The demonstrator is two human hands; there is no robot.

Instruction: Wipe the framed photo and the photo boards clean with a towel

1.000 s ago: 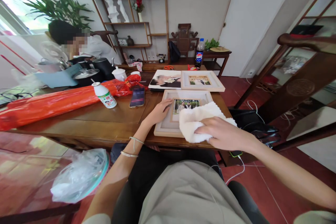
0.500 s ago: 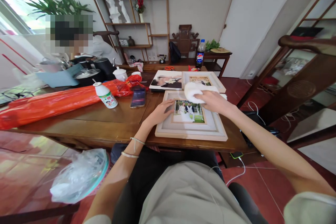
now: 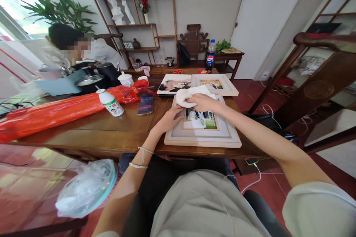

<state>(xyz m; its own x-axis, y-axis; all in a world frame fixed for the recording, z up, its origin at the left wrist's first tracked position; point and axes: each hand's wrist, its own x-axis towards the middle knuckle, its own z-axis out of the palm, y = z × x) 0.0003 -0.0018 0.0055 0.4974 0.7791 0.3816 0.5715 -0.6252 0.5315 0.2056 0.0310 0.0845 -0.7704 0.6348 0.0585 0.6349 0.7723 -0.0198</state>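
Currently the picture frame lies flat, face up, at the near edge of the wooden counter, directly in front of the seated person, with a photograph visible behind its pale mount. The right hand rests on the frame's far left corner, its fingers curled around a bunched white cloth and pressing it down onto the glazed face; gathering the cloth in this way keeps a thick pad under the palm. The left hand lies flat on the frame's left border, fingers extended and close together, gripping nothing; this placement appears to brace the frame against sliding on the smooth wood. Just beyond the frame, touching or nearly touching it, a second framed picture and an unframed photo print lie side by side. To the left, a phone lies face up, a small white bottle stands upright beside it, and a long orange plastic bag extends across the counter. Another person sits at the far left end. A cola bottle stands on a side table behind.
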